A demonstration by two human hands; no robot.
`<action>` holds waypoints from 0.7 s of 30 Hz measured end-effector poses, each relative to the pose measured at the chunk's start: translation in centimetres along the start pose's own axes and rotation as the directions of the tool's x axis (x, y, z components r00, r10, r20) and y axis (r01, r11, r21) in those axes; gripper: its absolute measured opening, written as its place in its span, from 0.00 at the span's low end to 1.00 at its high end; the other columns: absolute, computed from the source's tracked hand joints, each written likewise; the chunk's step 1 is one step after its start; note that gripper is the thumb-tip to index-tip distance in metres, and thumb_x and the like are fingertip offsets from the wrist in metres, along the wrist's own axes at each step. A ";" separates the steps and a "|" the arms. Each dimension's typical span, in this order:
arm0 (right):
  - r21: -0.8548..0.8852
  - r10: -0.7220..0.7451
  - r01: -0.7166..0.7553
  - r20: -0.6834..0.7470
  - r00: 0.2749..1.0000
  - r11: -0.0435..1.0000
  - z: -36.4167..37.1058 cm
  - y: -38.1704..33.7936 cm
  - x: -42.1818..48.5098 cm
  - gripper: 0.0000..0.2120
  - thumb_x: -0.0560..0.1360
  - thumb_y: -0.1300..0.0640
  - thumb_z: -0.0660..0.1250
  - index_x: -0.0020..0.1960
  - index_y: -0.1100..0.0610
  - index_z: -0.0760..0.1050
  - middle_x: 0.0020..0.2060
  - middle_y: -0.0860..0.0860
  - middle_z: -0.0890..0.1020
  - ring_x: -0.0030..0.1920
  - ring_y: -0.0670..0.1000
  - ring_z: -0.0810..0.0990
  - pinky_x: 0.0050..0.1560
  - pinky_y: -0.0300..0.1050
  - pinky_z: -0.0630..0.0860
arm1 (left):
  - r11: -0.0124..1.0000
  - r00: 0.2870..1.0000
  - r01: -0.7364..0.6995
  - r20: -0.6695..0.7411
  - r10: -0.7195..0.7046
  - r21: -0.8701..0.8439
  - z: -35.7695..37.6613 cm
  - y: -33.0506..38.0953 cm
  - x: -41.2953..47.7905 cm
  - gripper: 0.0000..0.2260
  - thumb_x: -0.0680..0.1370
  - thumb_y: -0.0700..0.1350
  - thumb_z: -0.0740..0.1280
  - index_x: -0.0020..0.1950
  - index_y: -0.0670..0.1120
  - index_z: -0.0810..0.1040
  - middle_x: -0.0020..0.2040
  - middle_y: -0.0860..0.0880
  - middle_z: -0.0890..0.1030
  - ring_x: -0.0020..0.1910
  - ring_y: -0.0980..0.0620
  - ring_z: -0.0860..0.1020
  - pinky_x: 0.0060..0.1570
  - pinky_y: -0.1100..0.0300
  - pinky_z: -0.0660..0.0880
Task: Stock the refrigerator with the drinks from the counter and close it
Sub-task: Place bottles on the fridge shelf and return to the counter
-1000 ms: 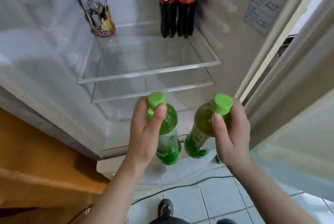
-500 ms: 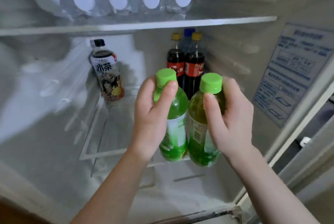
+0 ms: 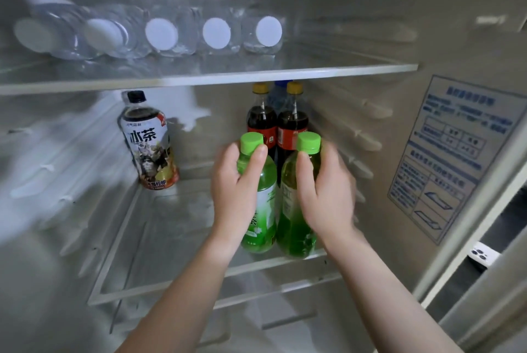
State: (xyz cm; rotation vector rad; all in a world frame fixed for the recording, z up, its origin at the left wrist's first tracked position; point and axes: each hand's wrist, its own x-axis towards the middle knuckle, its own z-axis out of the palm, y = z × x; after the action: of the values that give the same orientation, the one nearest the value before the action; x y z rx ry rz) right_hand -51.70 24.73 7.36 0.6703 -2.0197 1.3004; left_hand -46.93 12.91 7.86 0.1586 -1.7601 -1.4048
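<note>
Two green-capped tea bottles, the left bottle (image 3: 261, 204) and the right bottle (image 3: 293, 210), stand touching at the front right of the middle glass shelf (image 3: 159, 238), just before two cola bottles (image 3: 276, 127). The left hand (image 3: 236, 195) wraps its bottle; the right hand (image 3: 328, 195) appears blurred, fingers loosening. Good practice: confirm both bases sit fully behind the shelf lip, then release straight back without nudging caps.

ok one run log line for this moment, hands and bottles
left hand: shut on left green bottle | right hand: shut on right green bottle | both upright at middle shelf front | door open
</note>
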 end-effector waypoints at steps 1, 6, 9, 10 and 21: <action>0.002 0.004 -0.004 0.003 1.000 1.000 0.1 0.2 0.1 0.17 0.77 0.43 0.52 0.55 0.51 0.71 0.44 0.44 0.78 0.44 0.47 0.77 0.42 0.44 0.72 | 1.000 1.000 -0.005 -0.001 0.005 -0.004 0.0 -0.2 0.1 0.11 0.73 0.61 0.64 0.47 0.56 0.78 0.44 0.52 0.81 0.46 0.52 0.80 0.51 0.46 0.77; 0.099 0.047 -0.053 0.065 0.997 0.994 0.2 0.4 -0.1 0.16 0.76 0.39 0.56 0.59 0.45 0.70 0.48 0.37 0.77 0.49 0.39 0.76 0.49 0.37 0.71 | 0.999 0.999 0.024 0.048 -0.022 -0.039 -0.1 -0.7 0.0 0.10 0.73 0.63 0.64 0.51 0.62 0.76 0.48 0.56 0.81 0.50 0.56 0.79 0.52 0.53 0.76; 0.231 0.062 -0.097 0.155 0.986 0.968 -0.7 1.1 -1.6 0.20 0.74 0.39 0.61 0.64 0.34 0.61 0.55 0.25 0.72 0.57 0.29 0.71 0.53 0.22 0.64 | 0.990 0.986 0.102 0.142 -0.087 -0.096 -1.1 -1.9 -1.1 0.25 0.72 0.62 0.64 0.68 0.58 0.68 0.61 0.60 0.77 0.62 0.60 0.75 0.62 0.58 0.71; 0.251 0.053 -0.103 0.199 0.979 0.963 -1.0 1.4 -2.4 0.23 0.73 0.40 0.63 0.65 0.31 0.58 0.57 0.23 0.70 0.59 0.27 0.69 0.54 0.19 0.63 | 0.987 0.980 0.114 0.174 -0.093 -0.117 -1.5 -2.5 -1.8 0.29 0.72 0.60 0.65 0.72 0.56 0.65 0.65 0.59 0.75 0.65 0.60 0.73 0.65 0.57 0.70; 0.119 0.117 -0.169 0.353 0.928 0.978 -1.3 5.2 -7.2 0.33 0.71 0.54 0.72 0.62 0.27 0.58 0.55 0.22 0.69 0.57 0.29 0.71 0.54 0.23 0.67 | 0.951 0.943 0.080 0.287 -0.169 0.299 -3.2 -6.9 -6.3 0.35 0.70 0.52 0.69 0.74 0.48 0.61 0.68 0.49 0.72 0.67 0.50 0.72 0.64 0.46 0.71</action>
State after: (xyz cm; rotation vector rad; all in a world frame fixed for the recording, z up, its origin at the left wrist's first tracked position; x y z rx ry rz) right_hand -50.29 28.47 -0.69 0.8855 -2.3039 1.5153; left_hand -43.55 11.64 -1.34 0.2168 -2.2477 -1.3121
